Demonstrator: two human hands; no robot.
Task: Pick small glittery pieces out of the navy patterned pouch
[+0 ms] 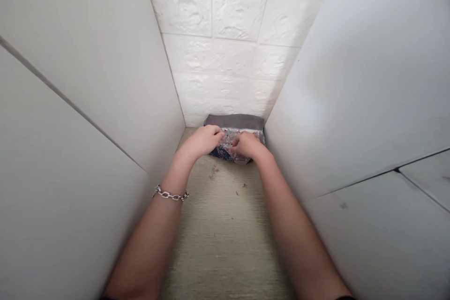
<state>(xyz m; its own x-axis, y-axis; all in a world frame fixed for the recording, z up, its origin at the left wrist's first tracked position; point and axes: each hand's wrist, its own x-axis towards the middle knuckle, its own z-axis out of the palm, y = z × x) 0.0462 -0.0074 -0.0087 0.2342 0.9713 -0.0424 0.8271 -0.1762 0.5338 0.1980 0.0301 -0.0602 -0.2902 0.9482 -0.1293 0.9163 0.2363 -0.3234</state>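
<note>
A patterned fabric bundle [228,138] with small red spots and a dark blue part lies at the far end of a narrow gap, against the wall. A plain grey-brown strip [234,121] runs along its back. My left hand [211,137] is at the bundle's left side, fingers bent and close together over its top. On the right part of it rests my right hand [246,144], thumb and fingers curled toward the fabric. Whether either hand pinches the cloth is too small to tell. A silver chain bracelet [170,195] circles my left wrist.
Pale panels rise on the left [87,56] and right [369,70], close to both forearms. A white brick-textured wall [232,56] closes the back. Small brown debris [213,172] lies on the greenish floor [225,243].
</note>
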